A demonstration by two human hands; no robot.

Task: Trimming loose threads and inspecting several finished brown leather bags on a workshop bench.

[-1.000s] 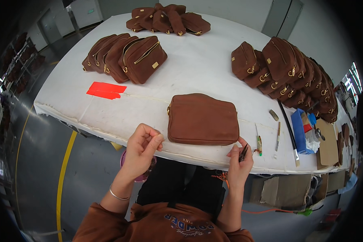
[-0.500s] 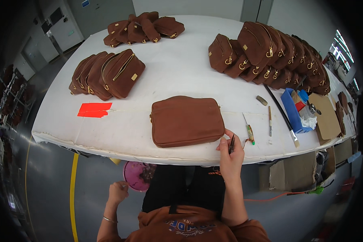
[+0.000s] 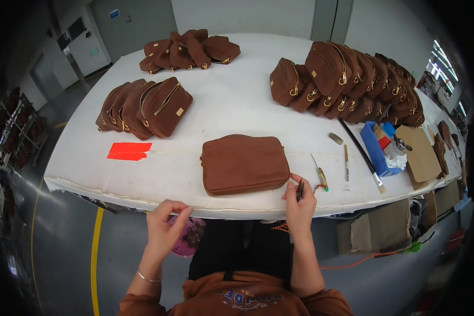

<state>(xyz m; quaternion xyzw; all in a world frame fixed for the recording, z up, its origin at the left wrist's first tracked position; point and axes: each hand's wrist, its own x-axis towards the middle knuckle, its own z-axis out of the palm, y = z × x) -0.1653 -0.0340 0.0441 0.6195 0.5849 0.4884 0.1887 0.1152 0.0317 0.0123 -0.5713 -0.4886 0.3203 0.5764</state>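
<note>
A brown leather bag [image 3: 246,164] lies flat on the white-covered table, its plain face up. My right hand [image 3: 300,206] is at the bag's lower right corner, with its fingertips next to the edge. A small dark pointed tool [image 3: 300,191] is held in that hand, its tip upward; whether it is tweezers or snips I cannot make out. My left hand [image 3: 166,226] hovers at the table's front edge, left of the bag and apart from it. Its fingers are loosely bent, the thumb a little away from them, and nothing shows in it.
Brown bags stand in groups at the left [image 3: 142,108], far left [image 3: 187,51] and right [image 3: 347,79]. Right of my hand lie a green-handled awl [image 3: 321,176], a thin brush [image 3: 346,163] and a long black brush [image 3: 362,152]. Beyond is a blue box [image 3: 375,150]. Red tape [image 3: 129,151] marks the table.
My left hand has risen from beside my lap to the table's front edge. The view has tilted slightly upward; my right hand stays by the bag's corner, holding the tool.
</note>
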